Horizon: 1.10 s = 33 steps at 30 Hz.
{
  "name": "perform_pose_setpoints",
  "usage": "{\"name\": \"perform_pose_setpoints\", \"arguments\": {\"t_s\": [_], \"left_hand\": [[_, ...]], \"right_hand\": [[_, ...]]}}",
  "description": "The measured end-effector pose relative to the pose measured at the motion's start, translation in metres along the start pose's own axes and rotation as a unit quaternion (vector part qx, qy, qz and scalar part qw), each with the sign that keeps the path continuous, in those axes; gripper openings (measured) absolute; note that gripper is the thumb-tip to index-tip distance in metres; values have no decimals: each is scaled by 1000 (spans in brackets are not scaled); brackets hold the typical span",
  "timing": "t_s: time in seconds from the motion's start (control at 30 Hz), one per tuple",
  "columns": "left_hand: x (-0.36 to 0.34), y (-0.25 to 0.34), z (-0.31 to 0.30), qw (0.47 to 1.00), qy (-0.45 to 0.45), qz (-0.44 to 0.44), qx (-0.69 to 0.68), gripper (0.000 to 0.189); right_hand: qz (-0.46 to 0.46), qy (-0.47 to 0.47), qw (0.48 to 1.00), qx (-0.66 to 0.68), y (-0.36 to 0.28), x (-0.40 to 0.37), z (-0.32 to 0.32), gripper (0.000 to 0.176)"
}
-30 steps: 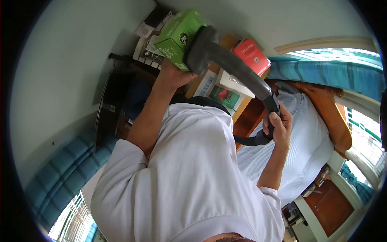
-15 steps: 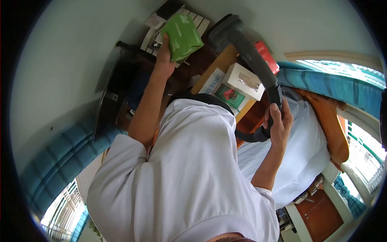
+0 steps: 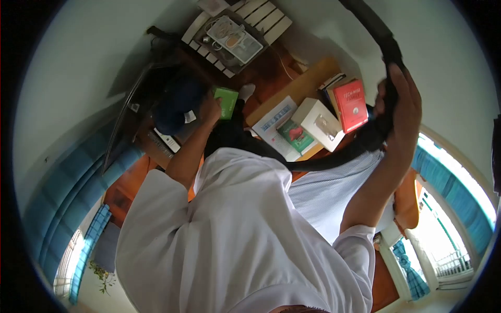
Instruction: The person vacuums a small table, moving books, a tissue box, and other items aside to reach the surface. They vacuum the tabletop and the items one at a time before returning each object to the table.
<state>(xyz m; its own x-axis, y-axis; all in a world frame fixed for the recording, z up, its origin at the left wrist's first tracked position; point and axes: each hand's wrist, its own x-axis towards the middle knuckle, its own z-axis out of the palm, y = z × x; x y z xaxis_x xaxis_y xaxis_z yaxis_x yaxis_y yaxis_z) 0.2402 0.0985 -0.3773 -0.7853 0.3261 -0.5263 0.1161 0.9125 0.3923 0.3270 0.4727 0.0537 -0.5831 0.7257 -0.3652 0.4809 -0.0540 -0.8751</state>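
Observation:
My left hand (image 3: pixel 211 108) is closed on the green package (image 3: pixel 227 103), low beside a dark blue item (image 3: pixel 180 104). Only part of the package shows past my fingers. My right hand (image 3: pixel 403 101) is wrapped round the black handle of a vacuum cleaner wand (image 3: pixel 371 20), raised on the right. From the handle a black hose (image 3: pixel 334 163) curves down to my waist. The wand's far end and its floor head lie outside the view.
A white slatted stand (image 3: pixel 267 23) holds a clear tray (image 3: pixel 235 40) of small items. On a wooden surface are a white box (image 3: pixel 319 125), a green book (image 3: pixel 295 136) and a red book (image 3: pixel 350 104). A bed (image 3: pixel 329 198) lies to the right.
My left hand has brought the green package down from above the slatted stand, uncovering the tray. My right hand has lifted the wand up and right, taking its head out of view.

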Motion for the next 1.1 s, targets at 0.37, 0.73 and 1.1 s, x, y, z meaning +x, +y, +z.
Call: {"name": "perform_pose_setpoints", "arguments": {"t_s": [0.37, 0.73, 1.1], "left_hand": [[-39, -22, -15, 994, 14, 3, -109, 66], [-48, -45, -15, 982, 24, -28, -184, 70], [-43, -51, 8, 962, -4, -55, -266, 68]], "right_hand": [[45, -57, 994, -85, 120, 232, 183, 33], [45, -12, 992, -115, 237, 328, 263, 36], [82, -62, 984, -147, 246, 259, 234, 33]]}}
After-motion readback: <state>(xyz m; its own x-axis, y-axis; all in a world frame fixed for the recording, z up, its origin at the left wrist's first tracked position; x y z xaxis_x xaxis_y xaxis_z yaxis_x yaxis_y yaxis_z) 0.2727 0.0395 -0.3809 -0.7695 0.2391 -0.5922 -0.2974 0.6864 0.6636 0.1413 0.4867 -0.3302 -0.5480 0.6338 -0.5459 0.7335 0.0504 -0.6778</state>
